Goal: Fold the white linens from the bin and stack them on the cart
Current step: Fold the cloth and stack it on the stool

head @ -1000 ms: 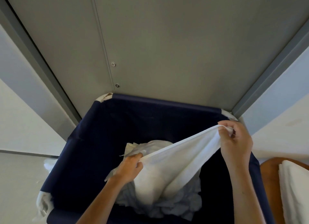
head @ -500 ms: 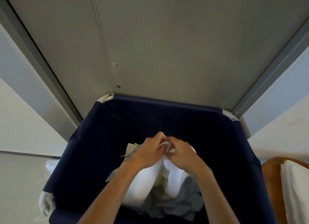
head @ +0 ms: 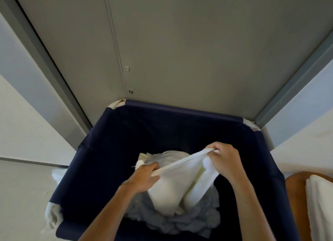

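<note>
A white linen (head: 173,186) hangs doubled over the navy fabric bin (head: 100,161), its top edge stretched taut between my hands. My left hand (head: 144,177) grips the lower left end of that edge. My right hand (head: 223,159) pinches the higher right end, where the cloth is bunched. More crumpled pale linens (head: 189,221) lie in the bin's bottom beneath the hanging piece. At the right edge, folded white linens (head: 320,201) rest on the brown cart top (head: 295,192).
A grey metal door panel (head: 180,51) with a grey frame rises directly behind the bin. White walls flank it on both sides. The bin's white frame corners (head: 52,215) show at the left and back.
My hands met at the middle over the bin half a second ago; now they have parted, pulling the doubled linen's top edge taut, right hand higher.
</note>
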`<act>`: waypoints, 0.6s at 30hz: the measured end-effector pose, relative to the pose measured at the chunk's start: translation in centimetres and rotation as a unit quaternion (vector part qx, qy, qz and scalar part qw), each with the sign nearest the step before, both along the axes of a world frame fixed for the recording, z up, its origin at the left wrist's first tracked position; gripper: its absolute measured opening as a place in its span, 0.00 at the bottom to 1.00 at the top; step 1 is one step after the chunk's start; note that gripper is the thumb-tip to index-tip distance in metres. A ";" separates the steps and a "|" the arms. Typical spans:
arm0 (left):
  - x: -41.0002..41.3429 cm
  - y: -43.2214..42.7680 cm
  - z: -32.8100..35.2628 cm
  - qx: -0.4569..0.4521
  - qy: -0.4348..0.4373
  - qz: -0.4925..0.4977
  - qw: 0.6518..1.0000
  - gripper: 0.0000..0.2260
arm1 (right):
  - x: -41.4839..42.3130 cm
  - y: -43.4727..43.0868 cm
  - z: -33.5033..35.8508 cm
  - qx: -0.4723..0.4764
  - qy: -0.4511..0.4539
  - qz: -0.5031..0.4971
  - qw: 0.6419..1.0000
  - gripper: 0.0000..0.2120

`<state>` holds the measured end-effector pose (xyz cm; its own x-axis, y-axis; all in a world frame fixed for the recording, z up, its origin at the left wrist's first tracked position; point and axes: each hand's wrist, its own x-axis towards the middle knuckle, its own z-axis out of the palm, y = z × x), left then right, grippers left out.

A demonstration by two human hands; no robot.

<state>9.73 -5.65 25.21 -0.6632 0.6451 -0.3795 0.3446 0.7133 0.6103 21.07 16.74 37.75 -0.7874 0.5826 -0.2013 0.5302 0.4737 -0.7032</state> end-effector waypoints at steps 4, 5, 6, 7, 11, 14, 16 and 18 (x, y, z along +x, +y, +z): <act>-0.8 -1.9 -1.5 -0.017 0.017 0.023 0.999 0.01 | 0.7 1.1 0.3 -0.012 0.024 -0.048 0.998 0.14; -0.9 -2.4 -1.7 -0.021 0.017 0.034 0.999 0.01 | 0.8 1.2 0.4 -0.016 0.029 -0.058 0.998 0.14; -0.9 -2.8 -2.1 -0.023 0.016 0.048 0.998 0.02 | 0.9 1.4 0.3 -0.020 0.034 -0.067 0.997 0.14; -0.9 -3.3 -2.4 -0.029 0.014 0.063 0.998 0.02 | 0.9 1.6 0.3 -0.023 0.038 -0.077 0.996 0.15; -0.7 -4.3 -3.3 -0.031 0.021 0.114 0.993 0.06 | 0.6 2.0 -0.8 -0.026 0.057 -0.121 0.991 0.15; -0.6 -3.9 -3.0 -0.034 0.014 0.149 0.988 0.08 | 0.3 1.8 -2.3 -0.007 0.062 -0.126 0.990 0.14; -0.7 -3.2 -2.4 -0.045 0.002 0.162 0.986 0.09 | 0.3 1.7 -3.2 0.008 0.052 -0.120 0.991 0.15; -0.8 -2.4 -1.9 -0.053 -0.006 0.159 0.986 0.10 | 0.5 1.8 -4.2 0.013 0.024 -0.116 0.993 0.14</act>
<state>8.94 -8.08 23.33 -0.8209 0.3611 -0.4424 0.0861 0.8441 0.5292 21.56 18.50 33.54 -0.6397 0.7540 -0.1494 0.5930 0.3604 -0.7201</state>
